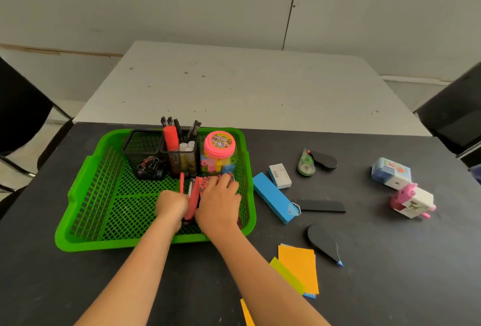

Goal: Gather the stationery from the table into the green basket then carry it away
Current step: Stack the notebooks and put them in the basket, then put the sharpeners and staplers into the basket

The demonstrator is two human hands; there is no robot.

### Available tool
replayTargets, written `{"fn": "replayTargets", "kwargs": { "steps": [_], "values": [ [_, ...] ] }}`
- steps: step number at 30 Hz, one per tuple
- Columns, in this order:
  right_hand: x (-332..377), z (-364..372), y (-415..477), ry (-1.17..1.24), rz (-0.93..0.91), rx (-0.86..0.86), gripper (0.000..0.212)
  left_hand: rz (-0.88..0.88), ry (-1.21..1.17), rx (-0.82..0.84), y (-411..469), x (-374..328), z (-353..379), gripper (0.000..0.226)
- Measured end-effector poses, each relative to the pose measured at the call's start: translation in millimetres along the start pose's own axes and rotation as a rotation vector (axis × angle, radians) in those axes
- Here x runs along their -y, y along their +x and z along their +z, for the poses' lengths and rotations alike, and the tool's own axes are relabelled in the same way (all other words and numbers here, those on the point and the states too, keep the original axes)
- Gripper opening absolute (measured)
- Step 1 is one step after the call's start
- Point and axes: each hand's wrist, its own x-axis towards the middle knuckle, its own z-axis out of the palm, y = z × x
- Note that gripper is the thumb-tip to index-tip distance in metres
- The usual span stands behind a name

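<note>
The green basket sits on the dark table's left half. At its back stand two black mesh cups, one with binder clips, one with pens and a red marker, and a pink-lidded jar of erasers. Both hands are inside the basket. My left hand is closed around a red stapler. My right hand lies flat on a red patterned spiral notebook. Still on the table: a blue box, a staples box, a green correction tape, black dispensers, sticky notes.
Two sharpeners, a blue-white one and a pink-white one, stand at the right. A black strip lies beside the blue box. A white table adjoins behind. Black chairs flank both sides.
</note>
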Motion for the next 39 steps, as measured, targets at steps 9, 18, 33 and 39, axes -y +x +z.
{"fn": "replayTargets", "kwargs": {
  "steps": [9, 18, 33, 39],
  "values": [
    [-23, -33, -3, 0.392, 0.014, 0.097, 0.056, 0.073, 0.314, -0.156, -28, -25, 5, 0.042],
    [-229, -113, 35, 0.658, 0.496, -0.396, 0.035, 0.875, 0.302, -0.114, -130, -101, 112, 0.042],
    [-373, -111, 81, -0.045, 0.387, 0.107, 0.057, 0.900, 0.521, 0.432, -167, -97, 279, 0.062],
    [-342, -134, 58, 0.065, 0.065, 0.168, 0.059, 0.830, 0.426, 0.689, -162, -96, 307, 0.107]
  ]
}}
